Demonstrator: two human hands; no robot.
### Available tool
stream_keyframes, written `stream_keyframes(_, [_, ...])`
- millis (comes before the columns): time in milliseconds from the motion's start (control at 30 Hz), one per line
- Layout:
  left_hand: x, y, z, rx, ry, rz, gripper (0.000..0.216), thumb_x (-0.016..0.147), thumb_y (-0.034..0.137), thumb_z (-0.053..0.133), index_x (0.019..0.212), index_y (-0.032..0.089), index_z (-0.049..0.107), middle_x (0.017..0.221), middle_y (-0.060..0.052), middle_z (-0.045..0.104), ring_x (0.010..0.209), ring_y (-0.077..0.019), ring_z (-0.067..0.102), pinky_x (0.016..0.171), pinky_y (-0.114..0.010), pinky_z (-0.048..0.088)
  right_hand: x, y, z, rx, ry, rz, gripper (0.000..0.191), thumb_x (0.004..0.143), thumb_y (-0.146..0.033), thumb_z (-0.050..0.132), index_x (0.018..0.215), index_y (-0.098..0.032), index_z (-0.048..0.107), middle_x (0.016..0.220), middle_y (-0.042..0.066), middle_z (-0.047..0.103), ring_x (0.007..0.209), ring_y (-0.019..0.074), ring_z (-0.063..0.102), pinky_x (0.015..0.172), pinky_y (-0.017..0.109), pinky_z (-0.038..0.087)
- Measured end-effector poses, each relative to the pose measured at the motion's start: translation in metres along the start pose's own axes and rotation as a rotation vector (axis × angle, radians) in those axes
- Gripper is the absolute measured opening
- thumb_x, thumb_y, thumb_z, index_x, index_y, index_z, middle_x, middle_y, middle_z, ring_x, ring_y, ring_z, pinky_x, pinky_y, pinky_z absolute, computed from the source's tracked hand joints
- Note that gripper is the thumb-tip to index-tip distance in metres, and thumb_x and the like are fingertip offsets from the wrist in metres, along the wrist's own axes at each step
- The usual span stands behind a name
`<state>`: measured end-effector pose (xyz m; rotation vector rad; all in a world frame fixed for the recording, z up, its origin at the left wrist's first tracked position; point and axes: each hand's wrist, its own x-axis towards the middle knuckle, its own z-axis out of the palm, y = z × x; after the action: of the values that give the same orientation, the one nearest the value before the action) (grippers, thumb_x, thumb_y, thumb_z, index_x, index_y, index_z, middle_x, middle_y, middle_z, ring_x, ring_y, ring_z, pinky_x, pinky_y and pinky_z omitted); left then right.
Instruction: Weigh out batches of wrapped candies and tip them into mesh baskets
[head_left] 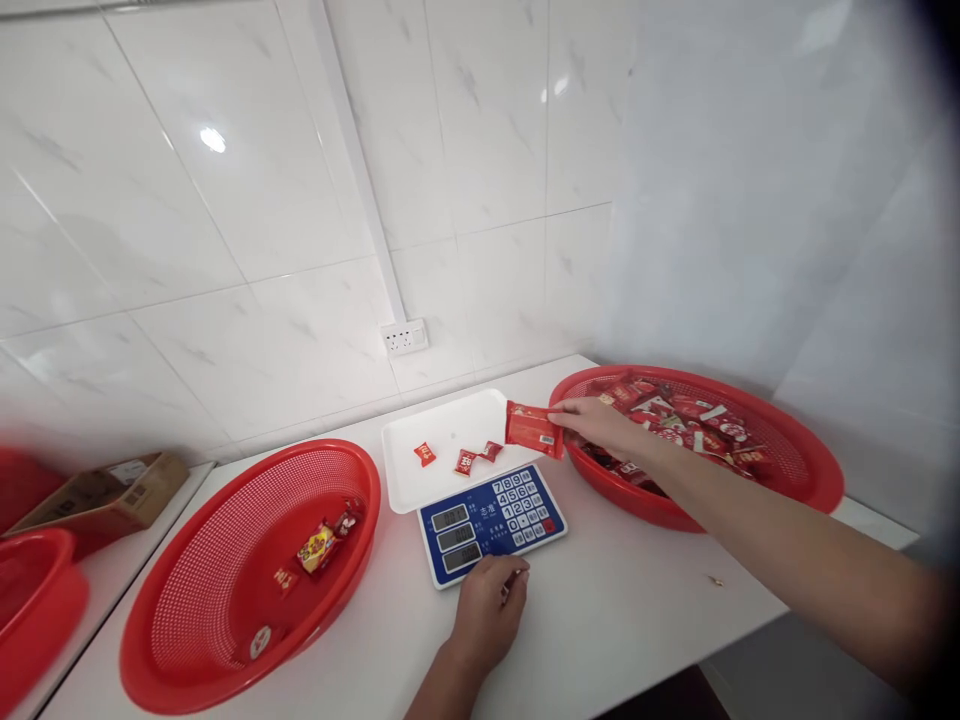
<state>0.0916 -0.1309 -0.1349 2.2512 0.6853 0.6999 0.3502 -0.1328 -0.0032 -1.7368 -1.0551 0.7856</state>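
Observation:
My right hand [596, 422] grips a flat red snack packet [531, 430] by its right end, between the tray and the right basket. Below the packet's left side, the white weighing tray [405, 480] bears a few small red wrapped candies [464, 461]. Attached in front of the tray is a blue digital scale panel [487, 525] with a keypad and three displays. My left hand [489, 610] rests at the panel's front edge with its fingers curled closed; whatever they may hold is hidden.
At right stands a red basket [817, 475] heaped with red-wrapped snacks. Another red basket [169, 600] at left holds several packets, one of them yellow [316, 548]. Farther left are a cardboard box [161, 485] and a red tub [52, 590]. A wall socket [404, 337] sits behind.

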Motion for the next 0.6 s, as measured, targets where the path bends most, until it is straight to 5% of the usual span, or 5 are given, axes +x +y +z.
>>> stream_keyframes(167, [0.001, -0.001, 0.000, 0.026, 0.004, -0.014, 0.021, 0.086, 0.022, 0.044, 0.090, 0.020, 0.064, 0.079, -0.003, 0.065, 0.070, -0.0158, 0.058, 0.062, -0.024, 0.045, 0.015, -0.006, 0.049, 0.066, -0.133, 0.032, 0.023, 0.083, -0.019, 0.051, 0.102, -0.010, 0.060, 0.085, 0.010, 0.068, 0.068, 0.0118, 0.063, 0.057, 0.020, 0.051])
stream_keyframes(267, [0.002, -0.001, -0.001, 0.029, 0.004, -0.014, 0.020, 0.086, 0.021, 0.044, 0.091, 0.020, 0.064, 0.081, -0.003, 0.065, 0.072, -0.0160, 0.059, 0.062, -0.024, 0.046, 0.016, -0.009, 0.056, 0.066, -0.152, -0.002, 0.038, 0.085, -0.021, 0.050, 0.121, -0.012, 0.050, 0.103, 0.012, 0.065, 0.081, 0.0145, 0.065, 0.068, 0.025, 0.054])
stream_keyframes(467, [0.002, 0.000, -0.002, 0.033, 0.008, 0.019, 0.020, 0.087, 0.022, 0.043, 0.092, 0.021, 0.063, 0.082, -0.004, 0.066, 0.074, -0.0167, 0.060, 0.063, -0.025, 0.047, 0.002, -0.006, -0.011, -0.124, -0.091, -0.109, 0.035, 0.076, -0.020, 0.059, 0.110, -0.017, 0.059, 0.116, 0.010, 0.060, 0.107, 0.0216, 0.055, 0.088, 0.032, 0.048])
stream_keyframes(600, [0.001, 0.004, 0.000, 0.042, -0.014, 0.060, 0.019, 0.087, 0.021, 0.044, 0.091, 0.021, 0.063, 0.081, -0.004, 0.065, 0.073, -0.0168, 0.061, 0.063, -0.025, 0.048, -0.018, 0.008, -0.068, -0.493, -0.213, -0.090, 0.034, 0.068, -0.019, 0.060, 0.101, -0.021, 0.065, 0.111, 0.006, 0.063, 0.105, 0.0246, 0.056, 0.089, 0.032, 0.044])
